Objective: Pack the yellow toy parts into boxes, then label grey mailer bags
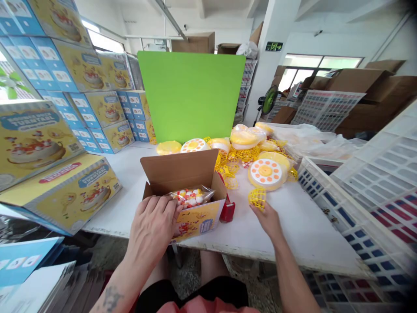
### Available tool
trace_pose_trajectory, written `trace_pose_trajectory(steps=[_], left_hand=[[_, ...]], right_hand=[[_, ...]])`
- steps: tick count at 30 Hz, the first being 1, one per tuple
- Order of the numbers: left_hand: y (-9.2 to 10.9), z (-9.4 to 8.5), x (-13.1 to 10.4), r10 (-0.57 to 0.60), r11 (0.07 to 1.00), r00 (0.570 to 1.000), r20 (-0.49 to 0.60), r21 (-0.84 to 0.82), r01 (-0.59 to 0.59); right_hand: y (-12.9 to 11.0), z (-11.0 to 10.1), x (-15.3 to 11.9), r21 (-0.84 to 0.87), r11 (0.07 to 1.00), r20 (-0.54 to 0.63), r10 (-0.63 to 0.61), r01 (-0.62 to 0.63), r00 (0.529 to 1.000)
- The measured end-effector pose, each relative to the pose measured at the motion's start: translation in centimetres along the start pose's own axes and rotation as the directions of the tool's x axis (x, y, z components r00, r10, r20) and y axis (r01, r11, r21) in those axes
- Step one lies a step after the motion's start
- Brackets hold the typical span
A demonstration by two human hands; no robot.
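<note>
An open cardboard box [195, 221] with a printed front stands at the table's front edge, its brown back flap raised. Inside lies a clear bag of red, white and yellow balls [190, 198]. My left hand [154, 217] rests over the box's front left rim, fingers bent over the edge beside the bag. To the right, my right hand [267, 217] grips a small yellow mesh basket [257, 198] between thumb and fingers, just above the table. A red object [228, 211], perhaps a tape dispenser, stands against the box's right side.
Yellow and white round toys [265, 172] and yellow mesh parts [246, 153] are piled at the table's back. A green board [192, 95] rises behind. Printed boxes [94, 191] are stacked at the left. A white plastic crate [345, 217] borders the table's right side.
</note>
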State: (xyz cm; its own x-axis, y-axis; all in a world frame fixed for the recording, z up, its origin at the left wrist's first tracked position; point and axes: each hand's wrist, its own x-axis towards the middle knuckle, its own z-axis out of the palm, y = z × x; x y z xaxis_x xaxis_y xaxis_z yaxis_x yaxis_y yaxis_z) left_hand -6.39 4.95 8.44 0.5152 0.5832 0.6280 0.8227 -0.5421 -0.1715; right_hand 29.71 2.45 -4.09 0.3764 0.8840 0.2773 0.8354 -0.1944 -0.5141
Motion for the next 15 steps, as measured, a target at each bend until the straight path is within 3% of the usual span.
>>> trace_pose_trajectory(steps=[1,2,3,5,7,9,11,13,14,15], left_hand=[[0.1,-0.1,0.0,-0.014,0.999,1.0,-0.002,-0.03,0.014],[0.4,-0.4,-0.1,-0.033,0.996,0.999,-0.018,-0.078,0.032],[0.8,-0.8,-0.1,-0.052,0.988,0.998,-0.044,-0.148,0.045],[2.0,-2.0,0.0,-0.053,0.943,0.996,-0.07,-0.333,0.027],[3.3,-3.2,0.2,0.036,0.85,0.999,0.004,-0.526,-0.028],[4.5,-3.9,0.5,0.201,0.716,0.963,0.182,-0.697,-0.017],[5.3,-3.7,0.7,0.391,0.558,0.834,0.389,-0.821,0.122],[5.9,-2.6,0.5,0.568,0.371,0.668,0.48,-0.874,0.312],[6.1,-2.0,0.3,0.627,0.268,0.611,0.483,-0.871,0.412],[6.3,-1.4,0.0,0.657,0.168,0.583,0.477,-0.847,0.504]], right_hand=[[0.2,-1.7,-0.9,0.113,0.994,-0.019,0.0,0.002,1.0],[0.3,-3.6,-1.9,0.345,0.938,-0.036,-0.016,0.027,0.999],[0.1,-5.5,-3.1,0.565,0.823,-0.025,-0.048,0.053,0.999],[-0.8,-8.8,-5.5,0.797,0.599,0.065,-0.201,0.071,0.977],[-2.5,-11.1,-7.5,0.883,0.466,0.149,-0.395,0.058,0.906],[-4.5,-12.0,-8.4,0.886,0.462,0.25,-0.562,0.049,0.788],[-6.3,-11.7,-8.1,0.87,0.49,0.332,-0.657,0.049,0.677],[-7.5,-10.8,-7.1,0.868,0.497,0.404,-0.716,0.009,0.57],[-7.9,-10.3,-6.5,0.874,0.485,0.42,-0.73,-0.026,0.539],[-8.3,-9.8,-6.0,0.886,0.461,0.414,-0.725,-0.06,0.55]])
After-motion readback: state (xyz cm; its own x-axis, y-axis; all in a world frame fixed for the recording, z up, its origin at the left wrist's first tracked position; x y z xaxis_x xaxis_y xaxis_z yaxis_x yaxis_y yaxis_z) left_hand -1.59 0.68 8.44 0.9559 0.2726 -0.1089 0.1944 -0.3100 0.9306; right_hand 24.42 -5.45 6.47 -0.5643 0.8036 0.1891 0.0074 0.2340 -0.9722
